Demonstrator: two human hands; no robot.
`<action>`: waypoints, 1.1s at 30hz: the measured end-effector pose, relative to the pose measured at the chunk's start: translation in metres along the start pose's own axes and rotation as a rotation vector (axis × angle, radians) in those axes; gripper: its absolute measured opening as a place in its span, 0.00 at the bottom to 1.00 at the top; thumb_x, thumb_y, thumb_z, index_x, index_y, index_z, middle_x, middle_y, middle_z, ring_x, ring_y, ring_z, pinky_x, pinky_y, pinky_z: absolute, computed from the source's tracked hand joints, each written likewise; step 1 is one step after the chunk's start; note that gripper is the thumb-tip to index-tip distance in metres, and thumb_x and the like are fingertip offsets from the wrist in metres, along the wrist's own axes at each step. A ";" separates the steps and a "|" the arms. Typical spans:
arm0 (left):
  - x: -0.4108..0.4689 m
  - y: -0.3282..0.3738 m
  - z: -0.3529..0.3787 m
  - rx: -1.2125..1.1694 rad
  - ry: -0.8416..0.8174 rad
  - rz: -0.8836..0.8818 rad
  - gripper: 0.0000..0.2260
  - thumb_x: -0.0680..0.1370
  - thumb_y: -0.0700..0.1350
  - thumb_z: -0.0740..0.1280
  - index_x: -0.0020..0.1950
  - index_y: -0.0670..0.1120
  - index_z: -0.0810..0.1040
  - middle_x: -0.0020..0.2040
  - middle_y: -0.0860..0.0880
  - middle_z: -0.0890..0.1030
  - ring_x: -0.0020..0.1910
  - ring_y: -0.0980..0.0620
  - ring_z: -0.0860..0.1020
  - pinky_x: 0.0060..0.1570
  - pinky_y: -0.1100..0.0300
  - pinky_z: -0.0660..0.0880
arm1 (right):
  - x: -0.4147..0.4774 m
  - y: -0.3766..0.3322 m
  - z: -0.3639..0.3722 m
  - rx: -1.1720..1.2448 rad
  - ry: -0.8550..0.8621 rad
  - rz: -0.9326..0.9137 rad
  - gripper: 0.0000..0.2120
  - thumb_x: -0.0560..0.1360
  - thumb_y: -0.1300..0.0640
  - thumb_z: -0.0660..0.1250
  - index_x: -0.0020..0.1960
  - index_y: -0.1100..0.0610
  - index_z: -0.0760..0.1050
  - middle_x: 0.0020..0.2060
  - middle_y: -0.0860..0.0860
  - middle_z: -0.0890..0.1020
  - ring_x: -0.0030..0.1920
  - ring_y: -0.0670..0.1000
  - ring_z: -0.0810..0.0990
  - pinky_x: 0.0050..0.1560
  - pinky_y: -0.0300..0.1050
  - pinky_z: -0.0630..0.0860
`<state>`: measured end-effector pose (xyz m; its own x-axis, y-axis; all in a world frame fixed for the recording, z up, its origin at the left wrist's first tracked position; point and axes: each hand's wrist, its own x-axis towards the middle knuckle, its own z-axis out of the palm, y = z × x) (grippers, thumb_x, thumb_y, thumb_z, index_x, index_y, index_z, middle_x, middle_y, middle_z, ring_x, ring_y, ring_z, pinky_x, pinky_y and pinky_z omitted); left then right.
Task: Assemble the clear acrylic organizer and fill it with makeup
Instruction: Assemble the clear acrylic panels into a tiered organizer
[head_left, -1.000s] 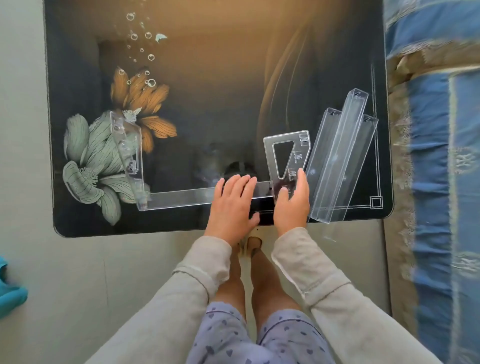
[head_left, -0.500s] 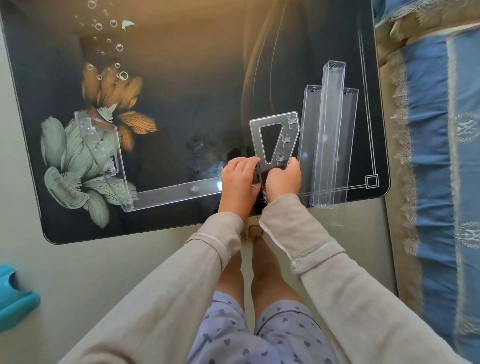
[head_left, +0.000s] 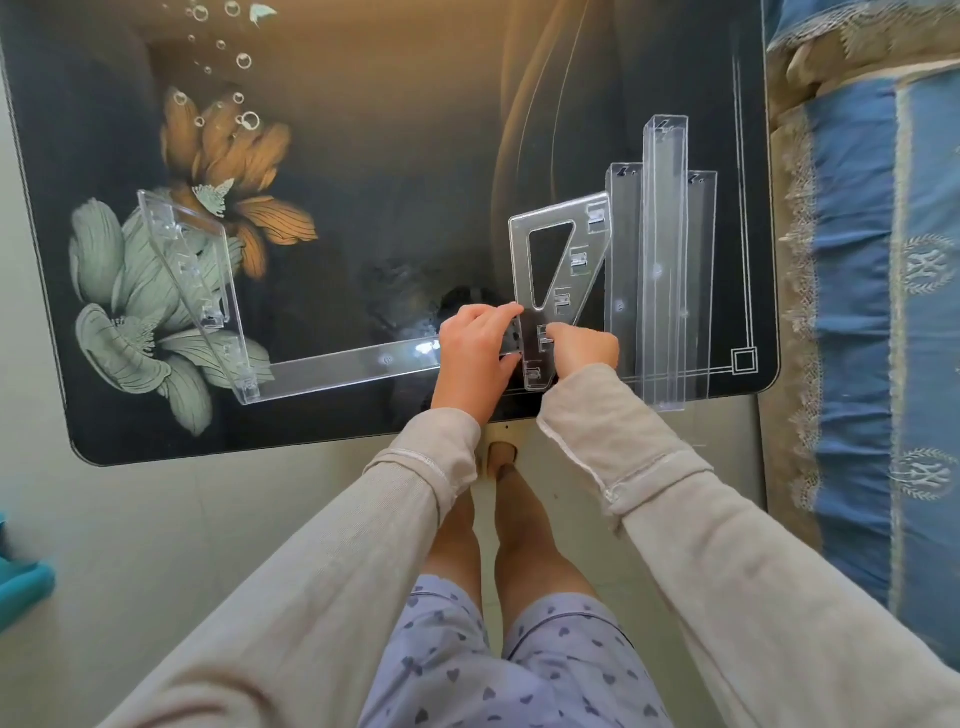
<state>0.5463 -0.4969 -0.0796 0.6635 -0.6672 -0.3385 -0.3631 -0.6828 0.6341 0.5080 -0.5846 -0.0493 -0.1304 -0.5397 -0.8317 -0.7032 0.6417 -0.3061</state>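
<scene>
2 clear acrylic side panels, 1 long strip and 3 long trays are out on the dark flower-print glass worktop (head_left: 415, 156); no makeup in shot.

Landmark is the cut-out panel (head_left: 587, 241), a side panel w/ a triangular hole and small slots, tilted a bit on the worktop.

The left hand (head_left: 478, 353) is just left of the cut-out panel's lower end. Its fingers are curled over the end of the long strip (head_left: 353, 369), thumb below, and the fingertips touch the panel's left edge. The right hand (head_left: 587, 348) is on the panel's lower right, fingers curled and pinching that part of the panel. Both wrists are in beige sleeves.

The long strip runs from the cut-out panel's foot off to the left. At its far end, well left of the cut-out panel, the 2nd side panel (head_left: 192, 265) stands upright on the strip's end.

Just right of the cut-out panel are the 3 trays, parallel and side by side: first tray (head_left: 623, 249) touching or nearly touching the panel's right edge, then middle tray (head_left: 665, 234), which looks raised, then outer tray (head_left: 702, 260). Can't tell if the middle one rests on the other 2.

Further right of the trays is a blue bedspread (head_left: 883, 312). Far below-left of the cut-out panel, at the frame edge, is 1 teal object (head_left: 23, 582) on the floor (head_left: 156, 519).
</scene>
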 end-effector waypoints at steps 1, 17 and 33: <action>0.000 0.000 -0.001 0.014 -0.016 0.015 0.20 0.71 0.37 0.71 0.63 0.43 0.75 0.58 0.44 0.79 0.61 0.45 0.72 0.64 0.55 0.62 | 0.001 0.004 0.000 -0.020 0.001 -0.068 0.07 0.74 0.60 0.65 0.50 0.62 0.75 0.55 0.58 0.79 0.51 0.55 0.76 0.49 0.49 0.76; -0.024 -0.008 -0.014 0.168 0.005 0.131 0.18 0.70 0.42 0.72 0.58 0.43 0.78 0.51 0.43 0.80 0.52 0.44 0.75 0.54 0.53 0.71 | 0.006 0.011 -0.017 -0.482 -0.003 -0.789 0.07 0.75 0.60 0.62 0.47 0.61 0.79 0.31 0.56 0.78 0.38 0.60 0.82 0.49 0.53 0.80; -0.022 0.003 0.000 0.168 -0.038 0.092 0.18 0.71 0.43 0.71 0.61 0.46 0.76 0.55 0.45 0.80 0.56 0.45 0.75 0.59 0.52 0.69 | 0.010 0.011 -0.019 -0.521 0.045 -0.986 0.09 0.75 0.59 0.63 0.45 0.63 0.81 0.31 0.60 0.82 0.33 0.59 0.82 0.44 0.53 0.80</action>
<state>0.5306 -0.4847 -0.0706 0.5984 -0.7375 -0.3131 -0.5272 -0.6567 0.5392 0.4854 -0.5929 -0.0525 0.6287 -0.7128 -0.3110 -0.7187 -0.3797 -0.5826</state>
